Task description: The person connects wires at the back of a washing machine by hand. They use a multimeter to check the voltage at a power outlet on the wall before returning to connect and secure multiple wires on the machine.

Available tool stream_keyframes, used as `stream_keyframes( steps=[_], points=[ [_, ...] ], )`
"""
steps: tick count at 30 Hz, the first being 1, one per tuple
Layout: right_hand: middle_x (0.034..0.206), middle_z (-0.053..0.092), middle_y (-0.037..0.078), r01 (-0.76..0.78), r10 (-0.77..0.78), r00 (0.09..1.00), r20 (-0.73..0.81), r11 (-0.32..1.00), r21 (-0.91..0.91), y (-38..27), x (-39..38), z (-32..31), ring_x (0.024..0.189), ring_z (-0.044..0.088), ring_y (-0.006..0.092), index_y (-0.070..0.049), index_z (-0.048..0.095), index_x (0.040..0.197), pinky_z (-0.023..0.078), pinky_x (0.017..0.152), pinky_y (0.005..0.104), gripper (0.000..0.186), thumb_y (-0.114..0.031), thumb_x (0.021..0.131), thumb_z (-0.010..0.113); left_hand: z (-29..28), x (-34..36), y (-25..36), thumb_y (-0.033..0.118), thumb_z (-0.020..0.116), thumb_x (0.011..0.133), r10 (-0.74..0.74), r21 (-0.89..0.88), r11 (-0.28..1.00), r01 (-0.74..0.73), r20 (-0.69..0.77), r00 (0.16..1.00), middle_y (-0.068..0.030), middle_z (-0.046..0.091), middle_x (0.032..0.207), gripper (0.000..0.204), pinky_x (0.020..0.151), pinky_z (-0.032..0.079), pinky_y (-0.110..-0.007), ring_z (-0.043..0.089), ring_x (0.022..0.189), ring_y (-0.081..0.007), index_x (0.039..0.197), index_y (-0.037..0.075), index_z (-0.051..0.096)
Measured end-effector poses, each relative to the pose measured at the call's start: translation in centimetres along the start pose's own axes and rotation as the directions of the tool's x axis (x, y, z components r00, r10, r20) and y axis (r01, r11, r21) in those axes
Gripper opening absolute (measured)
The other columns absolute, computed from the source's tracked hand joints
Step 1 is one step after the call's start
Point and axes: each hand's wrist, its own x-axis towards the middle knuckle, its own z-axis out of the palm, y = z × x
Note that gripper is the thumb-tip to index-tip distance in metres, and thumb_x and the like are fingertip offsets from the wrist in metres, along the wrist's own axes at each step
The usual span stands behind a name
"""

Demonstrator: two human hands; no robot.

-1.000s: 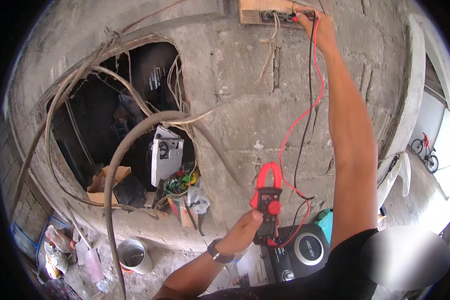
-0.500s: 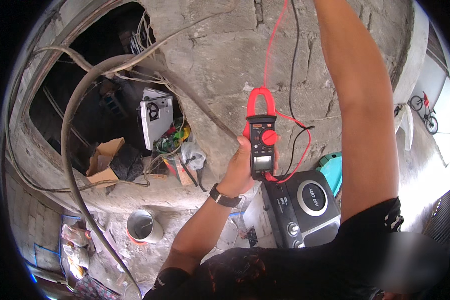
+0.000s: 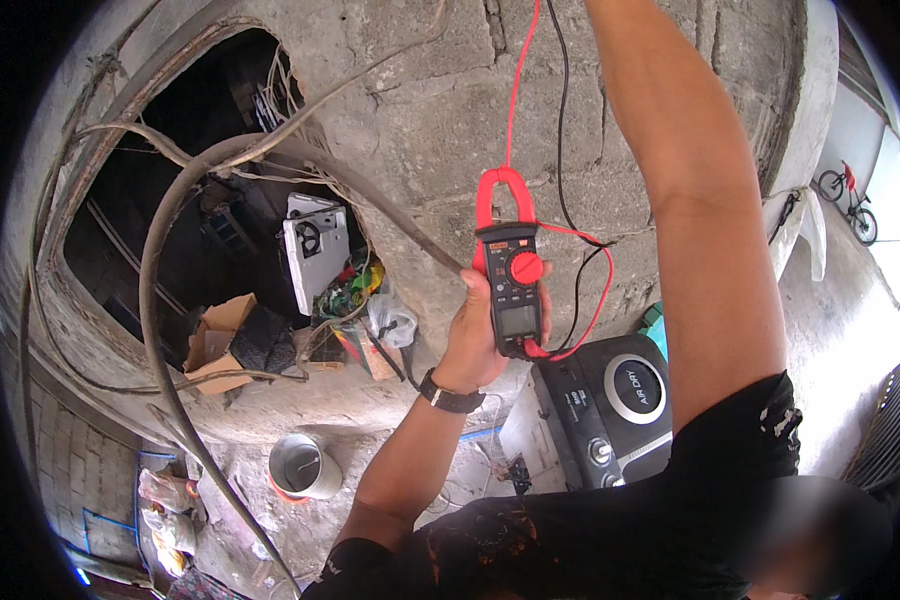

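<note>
My left hand [image 3: 475, 335] is wrapped round a red and black clamp meter [image 3: 510, 285], held upright in front of the rough block wall [image 3: 440, 120], with its red jaw at the top. A red lead [image 3: 511, 110] and a black lead [image 3: 565, 110] loop from the meter's foot and run up out of view. My right forearm reaches up beside them; the hand itself is beyond the upper edge. A thick grey cable [image 3: 154, 300] loops left of the meter.
A wall opening at left holds a white panel [image 3: 302, 270], a cardboard box [image 3: 215, 340], plastic bags and tangled wires. Below stand a metal bucket [image 3: 312, 475] and a black appliance [image 3: 580, 430]. A bicycle [image 3: 852, 200] leans by the white wall at right.
The view has tilted downward, so my right hand and the wooden-mounted fitting it was at have left the upper edge. The meter sits higher in the picture, still in my left hand.
</note>
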Motion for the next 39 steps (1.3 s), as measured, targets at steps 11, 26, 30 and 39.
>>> stream_keyframes(
  steps=[11, 26, 30, 39],
  points=[
    [0.076, 0.070, 0.021, 0.017, -0.018, 1.000, -0.021, 0.998, -0.063, -0.3, -0.3, 0.5, 0.076, 0.069, 0.0405, -0.006, 0.074, 0.084, 0.054, 0.069, 0.0503, 0.022, -0.027, 0.083, 0.067, 0.4, 0.0, 1.0, 0.082, 0.032, 0.090, 0.021, 0.010, 1.000, -0.021, -0.019, 1.000, -0.0083, 0.064, 0.097, 0.098, 0.065, 0.056, -0.034, 0.068, 0.075, -0.0199, 0.137, -0.002, 0.050],
    [0.069, 0.065, 0.024, 0.062, -0.063, 0.998, -0.001, 0.989, -0.131, 0.4, -0.4, 1.3, 0.068, 0.065, 0.0441, -0.003, 0.068, 0.072, 0.051, 0.064, 0.0541, 0.027, -0.026, 0.084, 0.063, 0.5, -0.4, 1.9, 0.082, 0.032, 0.090, 0.056, 0.037, 0.998, -0.056, 0.007, 0.998, -0.0075, 0.064, 0.097, 0.098, 0.066, 0.056, -0.033, 0.067, 0.076, -0.0184, 0.136, -0.002, 0.051],
    [0.070, 0.065, 0.024, 0.086, -0.093, 0.994, -0.055, 0.989, -0.117, 0.3, -0.7, 1.2, 0.068, 0.065, 0.0442, -0.002, 0.068, 0.073, 0.051, 0.064, 0.0540, 0.027, -0.026, 0.085, 0.063, 0.5, -0.4, 1.8, 0.084, 0.034, 0.088, 0.054, 0.044, 0.998, -0.053, -0.018, 0.998, -0.0078, 0.064, 0.095, 0.100, 0.063, 0.056, -0.034, 0.068, 0.073, -0.0192, 0.134, -0.003, 0.052],
    [0.076, 0.067, 0.025, 0.031, -0.042, 0.998, -0.052, 0.982, -0.188, 0.6, -0.6, 1.6, 0.075, 0.066, 0.0445, -0.002, 0.070, 0.076, 0.052, 0.070, 0.0555, 0.026, -0.026, 0.085, 0.061, 0.8, -0.2, 1.7, 0.085, 0.030, 0.089, 0.050, 0.054, 0.997, -0.048, -0.031, 0.998, -0.0075, 0.064, 0.095, 0.100, 0.062, 0.056, -0.032, 0.067, 0.073, -0.0189, 0.134, -0.002, 0.052]
  ],
)
